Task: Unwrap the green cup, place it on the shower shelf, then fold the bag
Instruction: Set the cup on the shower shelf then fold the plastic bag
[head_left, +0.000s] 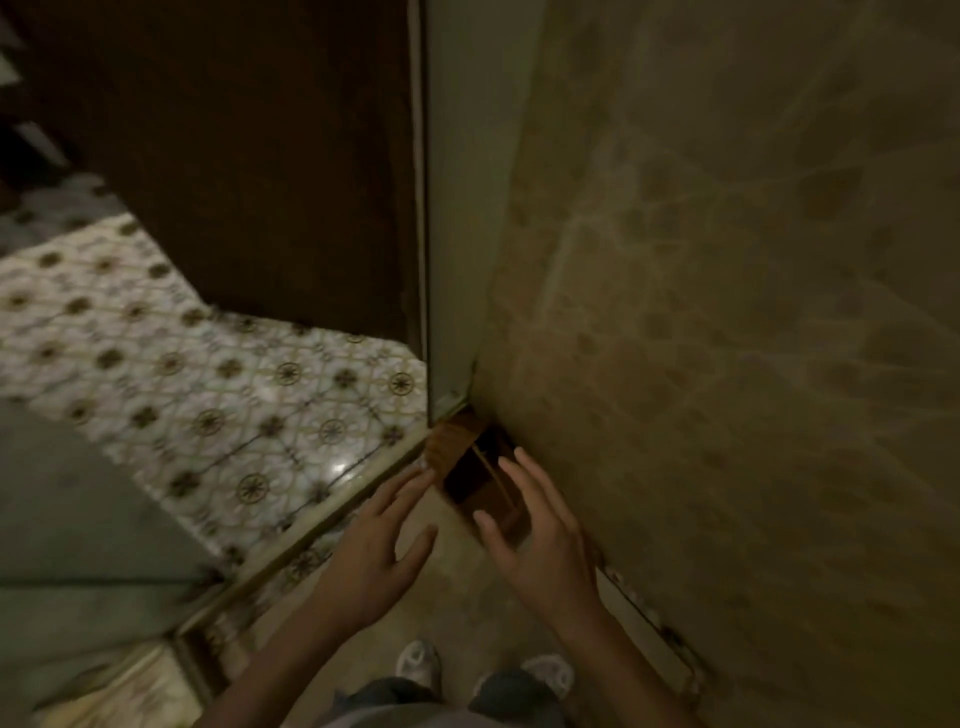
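1. The left hand (382, 540) is held out low in front of the person, fingers straight and slightly spread, thumb apart; it is released and holds nothing.
2. The right hand (535, 535) is just beside it, also released, fingers straight and pointing forward, thumb out to the left; it grips nothing.
3. The two hands are apart, with a gap between them, and neither touches anything that can be seen.
4. Past the fingertips, at the foot of the wall, lies a brown wooden piece (457, 441) next to a dark opening (475, 475); what it is cannot be told, since the view is blurred.
5. The green cup, the bag and the shower shelf do not show in this view, so where they are cannot be told.
6. A beige marbled wall (727, 260) fills the right side.
7. A dark brown door (249, 156) stands to the left of a pale frame (452, 208).
8. A patterned tile floor (171, 358) with dark round motifs lies at left, bordered by a pale sill (332, 512) that runs diagonally under the left hand.
9. At the bottom edge are two light shoes (418, 667) and dark trouser legs (511, 693), on a plain beige floor.
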